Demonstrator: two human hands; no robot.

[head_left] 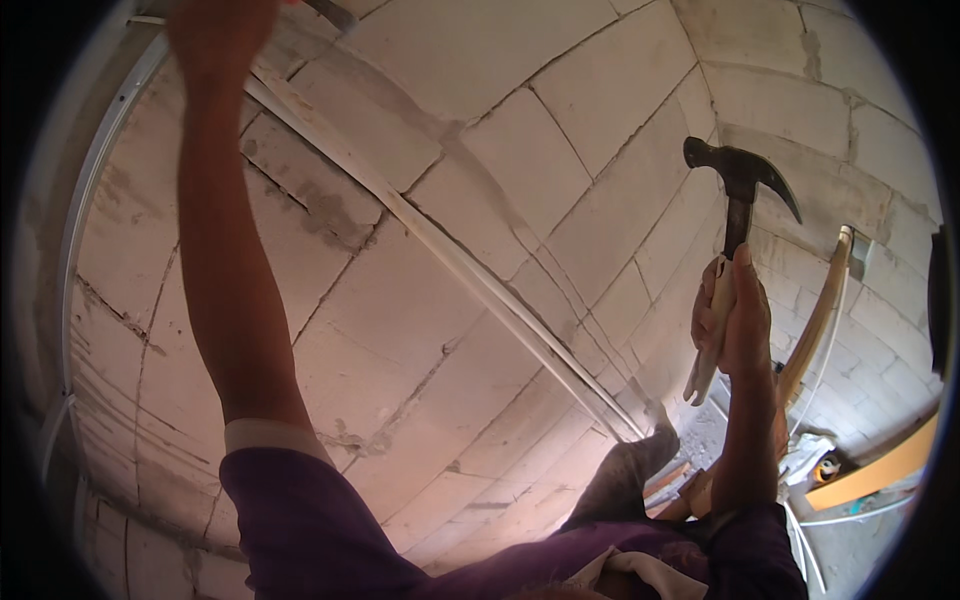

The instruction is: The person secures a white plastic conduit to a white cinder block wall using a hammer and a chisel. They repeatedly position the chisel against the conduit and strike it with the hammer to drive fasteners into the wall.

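Observation:
My right hand (pixel 738 315) is wrapped round the pale handle of a claw hammer (pixel 740 180). The hammer stands upright, its dark head up and its curved claw to the right, apart from the wall. At the upper left, my left arm reaches up, and my left hand (pixel 222 45) is partly cut off by the top edge. Its fingers are hidden. A dark, flat metal tip (pixel 332 14) with a bit of red sticks out beside that hand; the rest is out of view. Below the hand, long white pipes (pixel 400 205) run slantwise along the block wall (pixel 390 310).
A metal frame strip (pixel 85 200) curves down the left side. At the right, a long wooden piece (pixel 820 310) leans by the wall. Below it lie an orange-yellow board (pixel 880 465), a crumpled white bag (pixel 808 455) and thin white pipes on the floor. A shallow groove crosses the wall.

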